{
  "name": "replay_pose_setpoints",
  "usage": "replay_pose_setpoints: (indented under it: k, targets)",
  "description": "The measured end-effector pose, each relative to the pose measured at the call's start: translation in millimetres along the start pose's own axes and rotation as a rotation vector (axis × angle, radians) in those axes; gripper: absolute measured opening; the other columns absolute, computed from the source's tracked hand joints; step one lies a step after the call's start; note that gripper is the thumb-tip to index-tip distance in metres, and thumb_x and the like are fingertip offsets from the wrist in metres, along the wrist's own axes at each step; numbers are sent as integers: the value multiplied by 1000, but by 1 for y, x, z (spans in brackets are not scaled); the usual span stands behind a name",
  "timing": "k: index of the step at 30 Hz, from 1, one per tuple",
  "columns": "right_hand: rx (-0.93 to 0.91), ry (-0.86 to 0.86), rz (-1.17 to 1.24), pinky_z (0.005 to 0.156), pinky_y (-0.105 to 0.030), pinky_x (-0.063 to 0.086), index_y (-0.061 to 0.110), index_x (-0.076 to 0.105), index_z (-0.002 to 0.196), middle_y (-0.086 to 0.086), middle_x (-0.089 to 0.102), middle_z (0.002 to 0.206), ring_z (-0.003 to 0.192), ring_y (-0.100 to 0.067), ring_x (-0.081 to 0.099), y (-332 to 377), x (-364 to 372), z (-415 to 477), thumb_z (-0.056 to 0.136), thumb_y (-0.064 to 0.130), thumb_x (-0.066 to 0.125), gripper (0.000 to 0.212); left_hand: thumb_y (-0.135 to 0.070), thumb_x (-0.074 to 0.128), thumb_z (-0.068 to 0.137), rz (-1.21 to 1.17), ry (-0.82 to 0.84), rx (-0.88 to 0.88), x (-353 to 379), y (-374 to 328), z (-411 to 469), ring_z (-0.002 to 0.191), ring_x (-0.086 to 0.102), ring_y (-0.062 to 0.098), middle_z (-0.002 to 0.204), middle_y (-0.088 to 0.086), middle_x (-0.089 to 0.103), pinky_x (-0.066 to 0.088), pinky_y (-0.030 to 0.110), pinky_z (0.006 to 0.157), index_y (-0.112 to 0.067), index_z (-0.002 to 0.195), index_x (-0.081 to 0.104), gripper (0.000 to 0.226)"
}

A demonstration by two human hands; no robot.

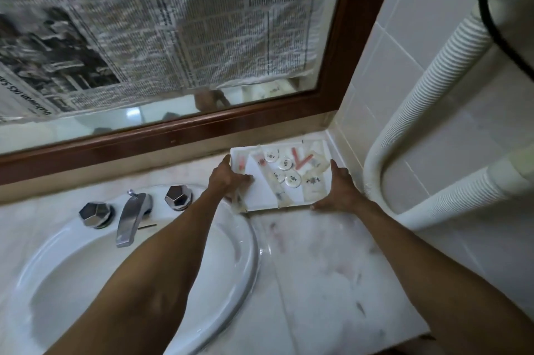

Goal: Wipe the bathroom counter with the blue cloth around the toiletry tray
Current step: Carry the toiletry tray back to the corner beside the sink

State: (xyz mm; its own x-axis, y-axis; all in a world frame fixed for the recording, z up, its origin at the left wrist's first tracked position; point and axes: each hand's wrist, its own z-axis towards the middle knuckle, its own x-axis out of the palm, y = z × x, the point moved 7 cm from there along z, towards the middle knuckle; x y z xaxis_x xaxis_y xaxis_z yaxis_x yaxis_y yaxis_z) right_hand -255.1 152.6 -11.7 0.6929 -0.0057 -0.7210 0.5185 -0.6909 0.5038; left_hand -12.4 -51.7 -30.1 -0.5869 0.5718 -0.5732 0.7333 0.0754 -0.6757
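A white toiletry tray (261,195) sits in the back right corner of the pale marble counter (320,268), against the mirror frame and the tiled wall. It holds several small round lidded items, clear sachets and pink sticks. My left hand (228,178) grips the tray's left edge, thumb over the rim. My right hand (339,191) holds the tray's right front corner, fingers on the counter. No blue cloth is in view.
A white oval sink (239,242) with a chrome faucet (130,218) and two chrome knobs fills the left. A wood-framed mirror (341,59) covered with newspaper stands behind. White corrugated hoses (419,123) run down the tiled right wall. The counter shows faint smudges.
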Motion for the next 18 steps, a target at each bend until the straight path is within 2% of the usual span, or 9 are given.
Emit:
replay_pose_setpoints:
  k: [2, 8, 12, 14, 16, 18]
  targets:
    - [1, -15, 5, 118, -38, 19, 12, -8, 156, -20, 18, 151, 145, -33, 15, -5, -2, 5, 44, 41, 98, 157, -46, 88, 63, -3, 14, -8, 9, -2, 5, 123, 58, 33, 137, 10, 62, 47, 45, 104, -15, 152, 35, 108]
    - [-1, -42, 27, 115, -36, 24, 12, 1, 157, -18, 22, 154, 145, -32, 22, -19, -9, 20, 46, 33, 99, 149, -39, 87, 73, -57, 33, -51, 30, -7, 21, 128, 55, 32, 145, 12, 56, 45, 42, 107, -15, 156, 28, 105]
    - [-11, -53, 7, 117, -43, 26, 14, 6, 156, -17, 25, 154, 144, -34, 24, -21, -9, 32, 45, 35, 98, 146, -40, 83, 79, -105, 19, -86, 37, -9, 27, 139, 45, 32, 159, 10, 38, 42, 43, 112, -12, 159, 21, 105]
    - [-13, -57, 14, 117, -44, 27, 15, 10, 156, -16, 27, 152, 143, -34, 26, -23, -9, 40, 44, 37, 98, 144, -40, 83, 79, -150, 2, -104, 38, -12, 29, 140, 45, 31, 161, 9, 35, 42, 43, 112, -12, 158, 21, 104]
    - [1, -89, 29, 112, -45, 34, 19, 22, 152, -13, 39, 145, 136, -33, 37, -36, -6, 58, 33, 47, 96, 142, -39, 83, 79, -187, -2, -117, 40, -13, 32, 140, 45, 31, 161, 9, 35, 41, 44, 113, -12, 158, 21, 105]
    - [-33, -126, 68, 102, -46, 47, 25, 35, 143, -5, 53, 132, 124, -28, 52, -75, 11, 103, 20, 61, 88, 138, -40, 83, 79, -218, -1, -132, 43, -14, 34, 141, 44, 32, 161, 10, 34, 41, 45, 114, -11, 158, 21, 105]
